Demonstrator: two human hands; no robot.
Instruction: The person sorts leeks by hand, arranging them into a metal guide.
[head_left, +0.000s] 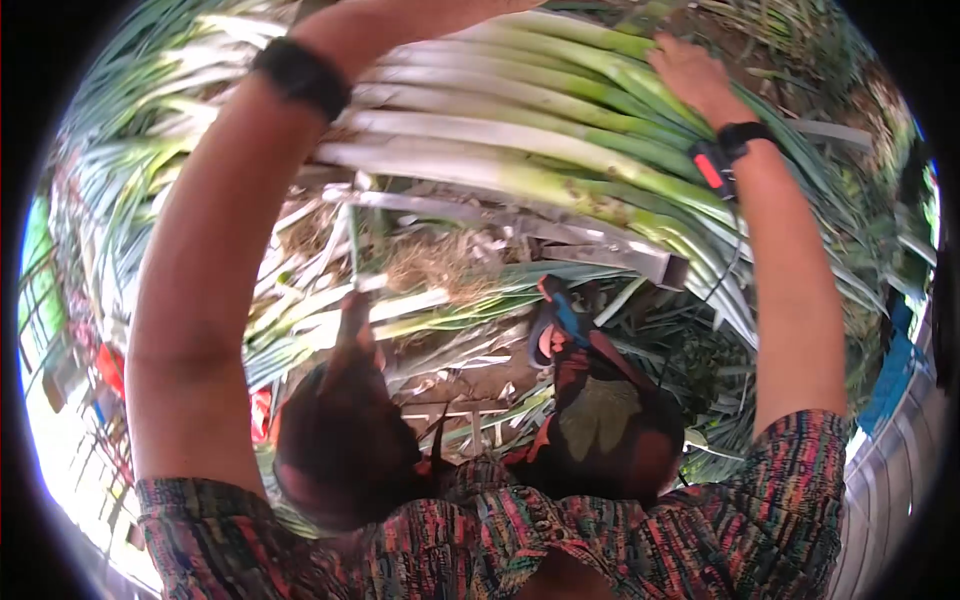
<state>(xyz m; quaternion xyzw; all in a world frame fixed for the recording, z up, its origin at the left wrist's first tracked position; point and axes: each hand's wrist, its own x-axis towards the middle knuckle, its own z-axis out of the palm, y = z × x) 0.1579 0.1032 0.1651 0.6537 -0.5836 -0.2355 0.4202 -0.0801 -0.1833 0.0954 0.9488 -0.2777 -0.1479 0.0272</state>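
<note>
Thick leeks (pixel 480 130) lie side by side in front of me, white shanks toward the left and green leaves toward the right. My left hand (pixel 450 12) reaches over the white part of the row at the top edge; its fingers are mostly cut off by the frame. At the upper right, my right hand (pixel 692 78) rests against the green leaves, fingers slightly spread, no separate leek visible inside it. A black band (pixel 300 78) circles the left wrist. On the right wrist sits another black band (pixel 745 138) with a red-and-black device.
A metal bar (pixel 610 245) crosses below the leek row. More leeks (pixel 400 305) with stringy roots lie underneath, near my feet. Leafy greens (pixel 110 200) are heaped at the left. Both my knees, in patterned trousers (pixel 610 430), rise in the foreground.
</note>
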